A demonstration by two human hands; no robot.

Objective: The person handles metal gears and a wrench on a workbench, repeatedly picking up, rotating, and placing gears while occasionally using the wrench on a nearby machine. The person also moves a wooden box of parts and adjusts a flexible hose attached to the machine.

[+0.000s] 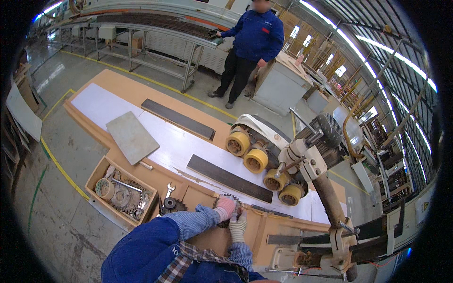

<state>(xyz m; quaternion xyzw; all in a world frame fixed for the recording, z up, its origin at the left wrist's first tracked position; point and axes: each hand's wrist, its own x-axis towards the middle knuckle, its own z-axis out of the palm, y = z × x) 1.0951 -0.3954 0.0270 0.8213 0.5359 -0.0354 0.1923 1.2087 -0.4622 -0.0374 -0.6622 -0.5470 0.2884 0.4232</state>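
A toothed circular saw blade [232, 197] is between my hands at the near edge of the bench, partly covered by them. My left hand [225, 208], in a pinkish work glove, closes on its upper left part. My right hand [238, 227], in a striped pale knit glove, grips its lower right side, with the fingertips near the middle; the exact finger hold is partly hidden. To the left lies a second dark saw blade [179, 206] with a black round hub [169, 203]. Beside it lies an open-end wrench [170, 190].
A wooden tray [152, 194] of hardware sits left. Dark strips [226, 177] and a grey panel [132, 137] lie on the bench. A machine with yellow rollers [255, 161] and a motor [325, 131] stands right. Another person [255, 35] stands by a conveyor [155, 26].
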